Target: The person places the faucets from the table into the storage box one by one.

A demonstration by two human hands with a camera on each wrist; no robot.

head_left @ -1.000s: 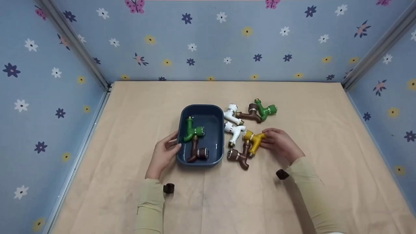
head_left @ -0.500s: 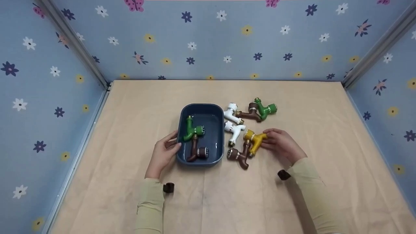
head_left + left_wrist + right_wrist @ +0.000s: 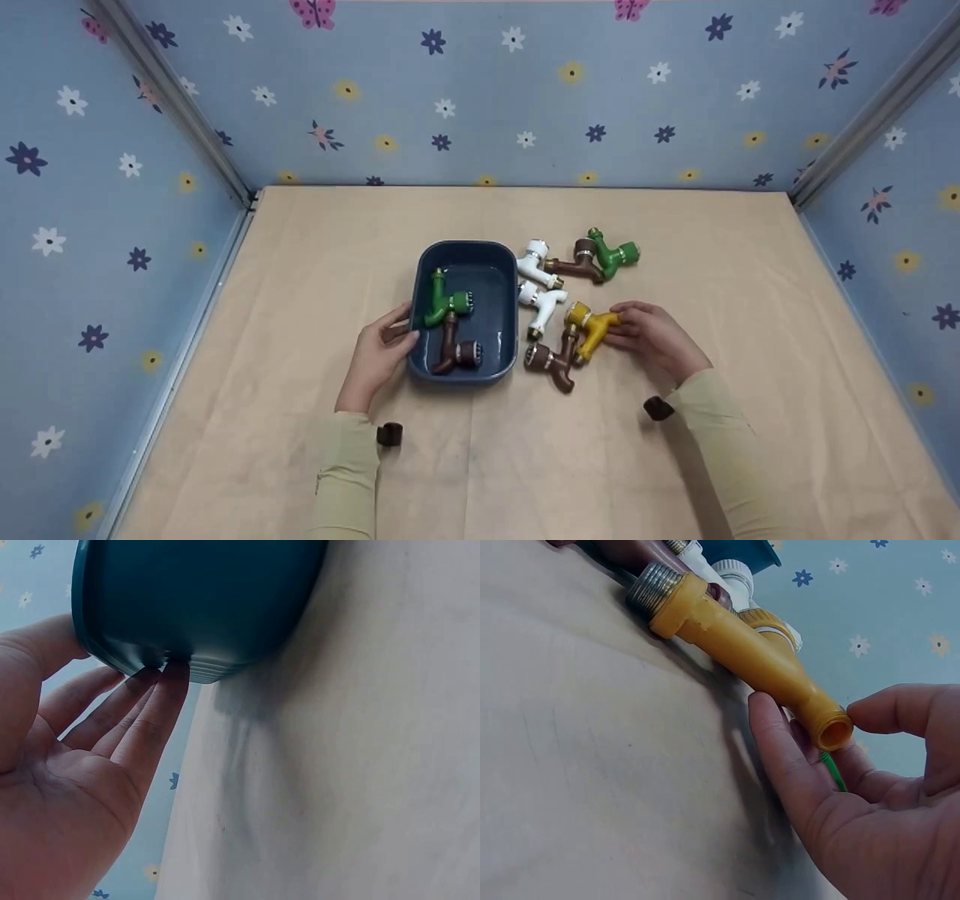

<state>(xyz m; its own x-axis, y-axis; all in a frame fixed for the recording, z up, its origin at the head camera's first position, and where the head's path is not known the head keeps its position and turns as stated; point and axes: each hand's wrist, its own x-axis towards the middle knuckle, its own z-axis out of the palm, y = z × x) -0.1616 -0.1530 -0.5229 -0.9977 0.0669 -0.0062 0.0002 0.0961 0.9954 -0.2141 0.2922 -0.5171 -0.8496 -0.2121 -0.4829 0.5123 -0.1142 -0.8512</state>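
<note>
Two taps (image 3: 450,304) lay in the blue tub (image 3: 493,319) the left hand (image 3: 375,360) gripped, while the right hand (image 3: 658,339) pinched a yellow tap (image 3: 595,325).

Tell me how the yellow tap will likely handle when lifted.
The yellow tap looks solidly moulded, so should keep its shape. Its smooth surface may feel slightly slippery. With the right hand gripping its spout, its threaded end may dip, since most of the body lies beyond that grip.
</note>
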